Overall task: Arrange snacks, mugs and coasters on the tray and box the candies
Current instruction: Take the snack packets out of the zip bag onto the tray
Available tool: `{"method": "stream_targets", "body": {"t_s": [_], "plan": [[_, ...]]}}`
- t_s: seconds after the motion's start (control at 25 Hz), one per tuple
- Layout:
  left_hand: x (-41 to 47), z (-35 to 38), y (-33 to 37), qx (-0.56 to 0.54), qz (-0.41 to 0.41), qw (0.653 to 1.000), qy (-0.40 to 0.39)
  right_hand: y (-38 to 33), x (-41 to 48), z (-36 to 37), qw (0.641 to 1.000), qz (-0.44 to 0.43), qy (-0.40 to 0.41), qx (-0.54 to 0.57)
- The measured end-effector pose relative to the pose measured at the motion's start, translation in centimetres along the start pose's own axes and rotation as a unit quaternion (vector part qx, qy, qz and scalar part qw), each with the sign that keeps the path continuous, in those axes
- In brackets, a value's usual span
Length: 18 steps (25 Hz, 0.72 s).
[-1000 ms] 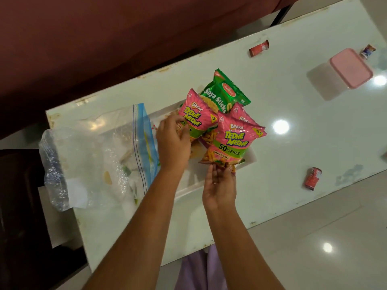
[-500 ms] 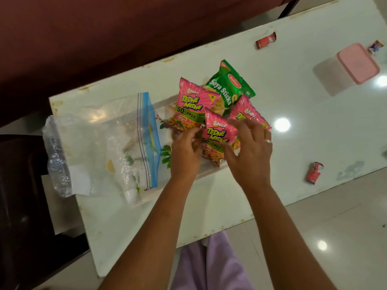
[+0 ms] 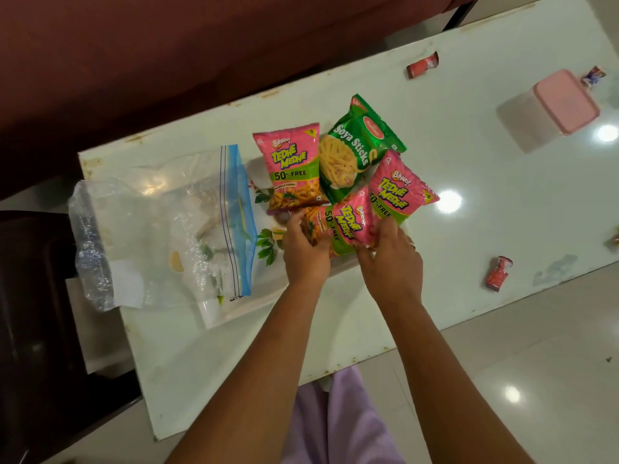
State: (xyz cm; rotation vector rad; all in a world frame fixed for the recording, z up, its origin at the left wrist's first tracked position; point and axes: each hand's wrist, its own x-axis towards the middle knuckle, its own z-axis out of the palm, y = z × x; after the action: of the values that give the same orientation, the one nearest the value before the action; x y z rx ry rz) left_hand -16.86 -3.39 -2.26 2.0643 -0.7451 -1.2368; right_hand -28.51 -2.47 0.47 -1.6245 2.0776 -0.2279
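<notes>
At the left end of the desk (image 3: pixel 187 360) we see a clear zip bag (image 3: pixel 157 236) with a blue seal strip, lying partly over the left end of a white tray (image 3: pixel 266 244) printed with green leaves. On the tray's far side a first pink packet (image 3: pixel 291 169) lies flat, just beside a green Soya Sticks packet (image 3: pixel 360 149). Nearer to us, the left hand (image 3: pixel 304 254) and the right hand (image 3: pixel 392 262) each curl round one end of a second pink packet (image 3: pixel 341 226), turned sideways over the tray's near side. A third pink packet (image 3: pixel 400 190) lies tilted beyond the right hand, touching the green one. Further right, well apart from the tray, we find a near red candy (image 3: pixel 498 273) by the desk's near edge and a far red candy (image 3: pixel 422 64) by its far edge. At the far right stands a pink-lidded box (image 3: pixel 562 102), with a small blue-wrapped candy (image 3: pixel 593 76) just beside its far corner
</notes>
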Motion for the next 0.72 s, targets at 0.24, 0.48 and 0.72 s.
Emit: {"method": "stream_targets", "body": {"t_s": [0.24,0.48,0.72], "plan": [[0.3,-0.4,-0.6,0.01,0.003,1.0,-0.026,-0.3,0.6,-0.9,0.998,0.0,0.045,-0.037],[0.4,-1.0,-0.2,0.006,0.017,0.999,0.047,-2.1,2.8,-1.3,0.998,-0.029,0.043,-0.039],[4.8,-3.6,2.4,-0.053,-0.022,0.993,0.106,-8.0,8.3,0.1,0.987,-0.12,-0.053,0.089]]}}
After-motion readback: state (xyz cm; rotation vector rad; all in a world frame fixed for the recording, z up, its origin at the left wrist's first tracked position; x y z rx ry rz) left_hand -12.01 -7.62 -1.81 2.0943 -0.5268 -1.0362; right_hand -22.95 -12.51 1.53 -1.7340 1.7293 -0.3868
